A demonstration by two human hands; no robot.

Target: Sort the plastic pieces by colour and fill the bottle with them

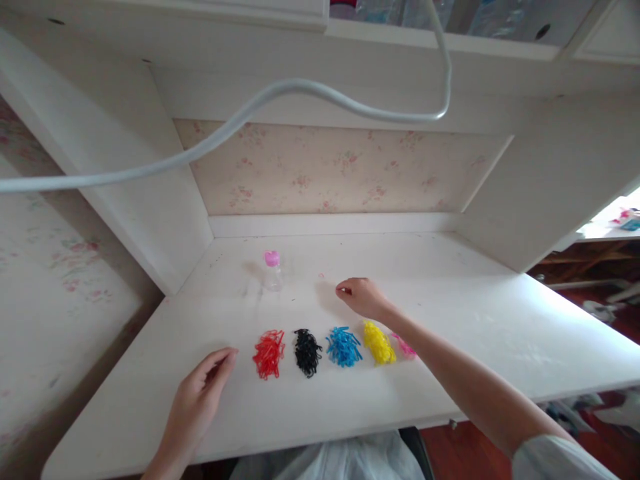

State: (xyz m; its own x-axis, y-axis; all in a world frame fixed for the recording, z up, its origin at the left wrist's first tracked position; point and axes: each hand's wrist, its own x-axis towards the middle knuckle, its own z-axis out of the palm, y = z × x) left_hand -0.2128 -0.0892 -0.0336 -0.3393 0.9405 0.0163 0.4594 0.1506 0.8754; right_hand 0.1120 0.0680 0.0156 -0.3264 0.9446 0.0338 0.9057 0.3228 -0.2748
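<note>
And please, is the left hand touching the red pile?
Apart. The head view shows a strip of white tabletop between the left hand's fingers and the red pile.

Right fingers (345,285) pinched; left fingers (228,354) loosely curled.

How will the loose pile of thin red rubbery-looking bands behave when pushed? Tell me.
The loose pile of thin red rubbery-looking bands would probably spread apart, since nothing visible contains it. Its narrow, curved strands suggest floppy, light pieces. Some may drag along together, because they overlap.
</note>
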